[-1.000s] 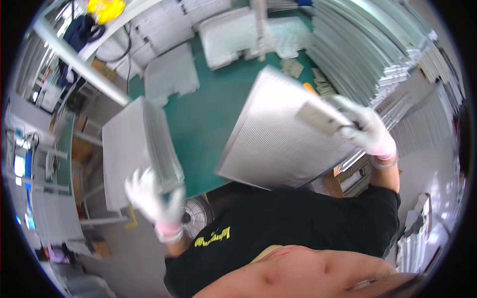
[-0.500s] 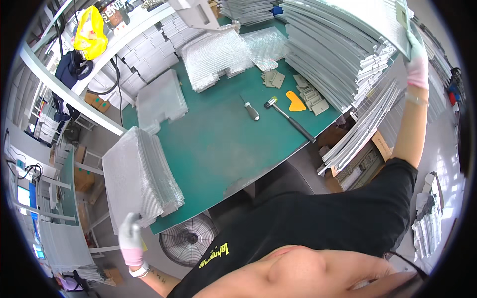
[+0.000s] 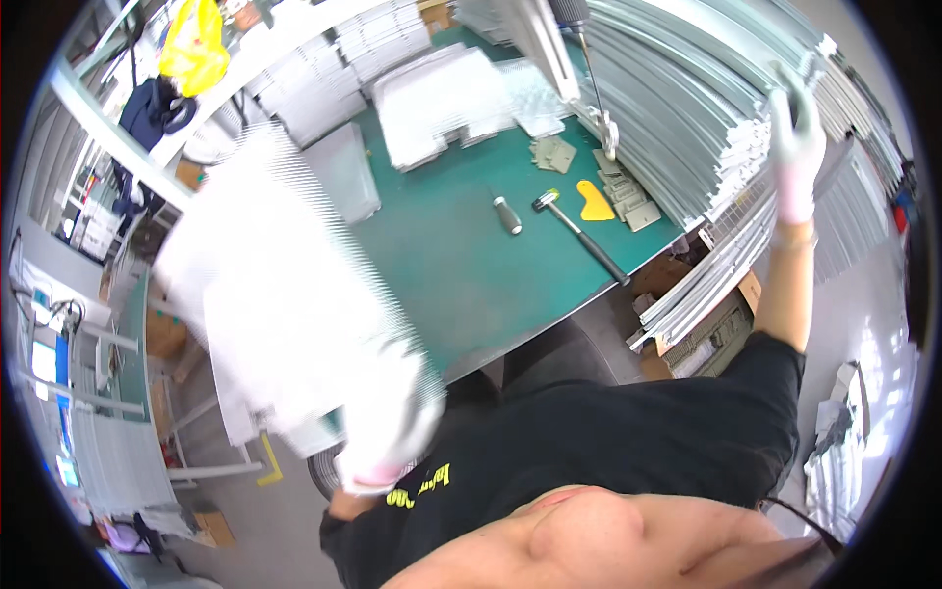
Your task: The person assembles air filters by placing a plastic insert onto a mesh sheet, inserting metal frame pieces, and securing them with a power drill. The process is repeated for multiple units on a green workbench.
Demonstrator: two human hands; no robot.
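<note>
My left hand (image 3: 388,427), in a white and pink glove, grips the near end of a whitish ribbed sheet (image 3: 285,265) that looks like bubble wrap. Motion blurs both, and the sheet is raised over the left end of the green table (image 3: 432,285). My right hand (image 3: 797,147), gloved the same way, is held up with its fingers apart beside the tall stack of pale metal panels (image 3: 677,108). It seems to hold nothing.
A screwdriver (image 3: 507,214), a hammer (image 3: 601,255), a yellow scraper (image 3: 595,202) and small grey plates (image 3: 623,191) lie on the table. More clear sheets (image 3: 442,103) are piled behind. A dark-handled tool (image 3: 569,12) hangs above. Long strips (image 3: 697,294) stand in a carton at right.
My left hand has moved right and lifted the sheet from the left-hand stack. My right hand has come off the top panel's edge and dropped a little to the left.
</note>
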